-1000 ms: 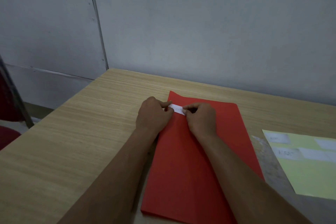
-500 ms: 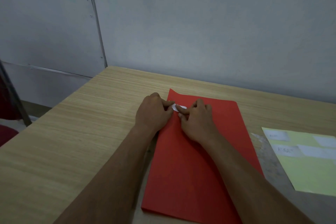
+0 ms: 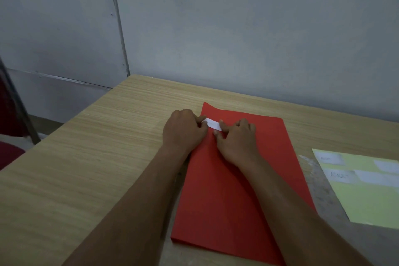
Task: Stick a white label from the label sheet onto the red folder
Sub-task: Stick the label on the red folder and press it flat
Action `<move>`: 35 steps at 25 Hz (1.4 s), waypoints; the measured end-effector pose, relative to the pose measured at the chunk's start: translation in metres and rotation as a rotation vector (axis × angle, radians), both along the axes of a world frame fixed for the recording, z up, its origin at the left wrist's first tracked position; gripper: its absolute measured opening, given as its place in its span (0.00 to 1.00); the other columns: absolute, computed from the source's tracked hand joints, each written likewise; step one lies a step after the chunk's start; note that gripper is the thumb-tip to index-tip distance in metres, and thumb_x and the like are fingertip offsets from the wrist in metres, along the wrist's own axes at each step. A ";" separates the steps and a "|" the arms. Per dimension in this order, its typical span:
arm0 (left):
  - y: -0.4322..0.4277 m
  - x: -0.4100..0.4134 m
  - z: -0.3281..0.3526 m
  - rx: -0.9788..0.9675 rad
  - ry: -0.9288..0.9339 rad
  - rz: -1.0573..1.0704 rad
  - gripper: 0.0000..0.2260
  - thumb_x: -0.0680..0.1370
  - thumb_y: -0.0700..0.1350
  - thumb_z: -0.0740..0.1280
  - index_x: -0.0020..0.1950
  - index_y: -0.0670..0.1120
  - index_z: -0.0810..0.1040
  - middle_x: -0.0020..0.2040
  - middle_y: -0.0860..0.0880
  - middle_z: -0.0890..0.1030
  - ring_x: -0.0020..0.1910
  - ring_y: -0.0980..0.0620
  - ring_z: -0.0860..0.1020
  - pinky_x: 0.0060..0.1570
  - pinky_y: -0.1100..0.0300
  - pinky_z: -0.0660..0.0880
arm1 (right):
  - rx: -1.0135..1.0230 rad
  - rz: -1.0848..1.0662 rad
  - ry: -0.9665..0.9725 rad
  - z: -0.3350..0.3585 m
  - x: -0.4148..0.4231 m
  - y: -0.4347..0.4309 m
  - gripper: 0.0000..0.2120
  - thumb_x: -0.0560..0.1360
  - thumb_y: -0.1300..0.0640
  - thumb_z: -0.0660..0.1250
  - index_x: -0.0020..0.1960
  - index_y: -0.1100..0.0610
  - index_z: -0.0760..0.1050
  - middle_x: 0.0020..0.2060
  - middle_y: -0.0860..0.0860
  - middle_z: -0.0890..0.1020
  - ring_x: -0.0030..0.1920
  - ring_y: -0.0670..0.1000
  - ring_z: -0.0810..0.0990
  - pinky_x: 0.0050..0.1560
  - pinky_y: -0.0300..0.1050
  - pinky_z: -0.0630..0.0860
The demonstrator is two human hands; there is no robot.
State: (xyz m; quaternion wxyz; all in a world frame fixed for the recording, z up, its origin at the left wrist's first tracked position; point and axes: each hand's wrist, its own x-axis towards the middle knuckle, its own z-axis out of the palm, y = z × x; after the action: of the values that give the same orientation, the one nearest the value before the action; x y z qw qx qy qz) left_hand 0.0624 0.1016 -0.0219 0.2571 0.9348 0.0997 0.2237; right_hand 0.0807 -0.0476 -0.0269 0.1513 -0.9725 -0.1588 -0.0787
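The red folder (image 3: 228,196) lies flat on the wooden table (image 3: 86,168), its long side running away from me. A small white label (image 3: 212,123) lies on the folder near its far left corner. My left hand (image 3: 183,130) is curled, with thumb and forefinger on the label's left end. My right hand (image 3: 237,139) rests flat on the folder, its fingers stretched out and a fingertip pressing the label's right end. The label's middle shows between the two hands. The pale green label sheet (image 3: 367,198) lies to the right of the folder with several white labels on it.
A grey wall (image 3: 237,39) stands right behind the table's far edge. A dark red chair with a metal frame (image 3: 13,136) stands off the table's left edge. A worn pale patch of tabletop (image 3: 319,188) lies between folder and sheet.
A second ago both hands pinched the label's ends. My right hand then opened flat, slid left over the label, and has now moved back to its right end. My left hand stayed.
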 end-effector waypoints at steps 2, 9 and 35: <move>0.000 0.002 -0.001 -0.017 0.015 0.002 0.16 0.76 0.56 0.64 0.56 0.51 0.85 0.43 0.49 0.82 0.50 0.47 0.78 0.40 0.57 0.69 | -0.042 0.059 -0.006 0.000 -0.003 -0.001 0.22 0.81 0.42 0.51 0.74 0.36 0.63 0.58 0.54 0.73 0.61 0.56 0.66 0.62 0.49 0.60; -0.001 0.000 0.000 -0.138 -0.017 0.034 0.13 0.75 0.51 0.66 0.57 0.54 0.85 0.49 0.49 0.86 0.49 0.49 0.81 0.42 0.58 0.73 | -0.049 0.088 -0.037 0.001 -0.005 -0.008 0.23 0.80 0.42 0.54 0.71 0.46 0.72 0.55 0.55 0.75 0.60 0.55 0.67 0.62 0.50 0.62; 0.006 0.002 0.003 0.037 0.063 -0.121 0.15 0.78 0.55 0.64 0.61 0.53 0.83 0.48 0.46 0.83 0.52 0.46 0.79 0.44 0.58 0.68 | -0.012 -0.081 0.177 0.011 -0.012 0.005 0.23 0.78 0.41 0.51 0.72 0.29 0.60 0.63 0.53 0.65 0.63 0.60 0.60 0.63 0.57 0.60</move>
State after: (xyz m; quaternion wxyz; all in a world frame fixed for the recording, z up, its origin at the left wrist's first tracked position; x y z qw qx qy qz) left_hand 0.0642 0.1081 -0.0184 0.2495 0.9504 0.0471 0.1799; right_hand 0.0687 -0.0430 -0.0158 0.1556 -0.9821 -0.1058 0.0022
